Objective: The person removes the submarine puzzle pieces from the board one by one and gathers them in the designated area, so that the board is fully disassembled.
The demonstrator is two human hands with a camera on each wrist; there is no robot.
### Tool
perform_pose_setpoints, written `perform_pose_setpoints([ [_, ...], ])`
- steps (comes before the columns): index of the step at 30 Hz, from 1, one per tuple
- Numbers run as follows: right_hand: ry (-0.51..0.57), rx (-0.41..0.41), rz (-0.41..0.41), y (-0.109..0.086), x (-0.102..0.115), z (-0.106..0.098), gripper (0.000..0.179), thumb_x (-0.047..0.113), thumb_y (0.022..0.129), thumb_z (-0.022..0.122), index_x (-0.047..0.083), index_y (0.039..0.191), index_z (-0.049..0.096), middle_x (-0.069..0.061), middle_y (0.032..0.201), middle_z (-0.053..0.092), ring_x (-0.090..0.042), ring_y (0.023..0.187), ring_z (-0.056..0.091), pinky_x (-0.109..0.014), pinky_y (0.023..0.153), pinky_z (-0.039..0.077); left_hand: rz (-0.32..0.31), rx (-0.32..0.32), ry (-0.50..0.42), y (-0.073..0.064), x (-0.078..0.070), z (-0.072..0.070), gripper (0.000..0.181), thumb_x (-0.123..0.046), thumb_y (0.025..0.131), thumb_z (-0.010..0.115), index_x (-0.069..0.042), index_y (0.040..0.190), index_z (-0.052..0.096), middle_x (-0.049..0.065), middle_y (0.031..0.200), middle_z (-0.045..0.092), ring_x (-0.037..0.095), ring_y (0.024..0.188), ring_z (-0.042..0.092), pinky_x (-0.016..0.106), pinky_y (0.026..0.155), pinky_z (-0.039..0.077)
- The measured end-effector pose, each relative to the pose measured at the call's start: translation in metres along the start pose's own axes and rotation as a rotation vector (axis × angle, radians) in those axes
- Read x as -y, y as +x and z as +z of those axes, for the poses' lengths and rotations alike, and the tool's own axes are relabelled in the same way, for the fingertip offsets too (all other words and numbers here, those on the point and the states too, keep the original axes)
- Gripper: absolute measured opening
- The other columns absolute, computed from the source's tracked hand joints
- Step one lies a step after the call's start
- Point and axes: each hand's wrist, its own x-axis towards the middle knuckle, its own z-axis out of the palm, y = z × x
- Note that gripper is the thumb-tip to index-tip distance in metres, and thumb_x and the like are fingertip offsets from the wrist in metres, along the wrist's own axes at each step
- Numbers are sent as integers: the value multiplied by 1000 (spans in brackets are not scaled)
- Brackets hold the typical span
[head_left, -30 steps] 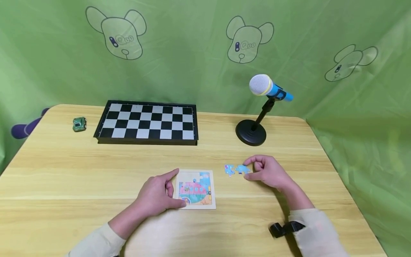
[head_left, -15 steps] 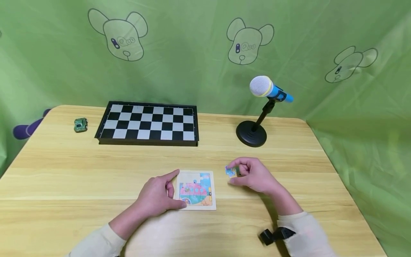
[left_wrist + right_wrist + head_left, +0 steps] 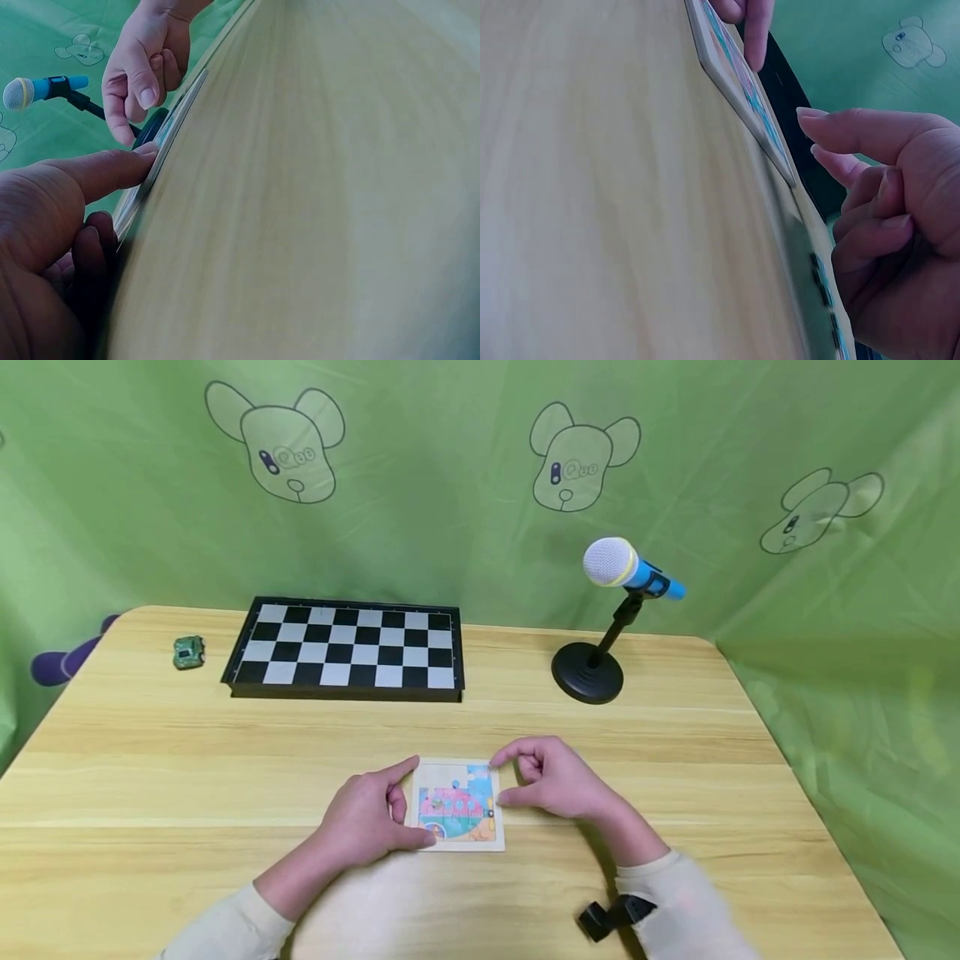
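Note:
A small framed jigsaw puzzle (image 3: 478, 846) lies on the wooden table in the head view, with a submarine-like picture and a pale unfilled patch at its upper left. My left hand (image 3: 363, 818) holds its left side, index finger at the top corner and thumb (image 3: 112, 171) over the lower edge. My right hand (image 3: 558, 781) hovers by the puzzle's right edge. Its index finger and thumb are spread with nothing visible between them; the other fingers curl in. Loose puzzle pieces (image 3: 822, 281) lie on the table below the right hand in the right wrist view; in the head view that hand hides them.
A black-framed checkerboard (image 3: 345, 647) lies at the back left, near a small green toy car (image 3: 188, 652). At the back right a blue microphone (image 3: 633, 570) stands on a black stand (image 3: 587, 672). Green curtain (image 3: 450, 485) hangs behind the table.
My right hand has moved left from over the loose pieces to the puzzle's right edge. The pieces are now hidden in the head view. My left hand stays on the puzzle.

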Motion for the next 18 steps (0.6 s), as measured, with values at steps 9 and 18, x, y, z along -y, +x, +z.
perform_pose_setpoints([
  [9,-19,85,-1,9,4,13,36,11,77,87,11,110,73,3,57,32,-13,52,29,-32,82,45,3,4,-2,0,1,0,98,-30,61,97,0,143,52,-8,63,53,11,55,48,30,57,41],
  [18,-65,112,-9,13,6,18,29,10,78,86,14,104,74,5,55,32,-12,51,30,-31,76,47,3,1,6,0,1,0,98,-30,61,97,-1,143,53,-8,63,53,11,55,48,29,57,40],
])
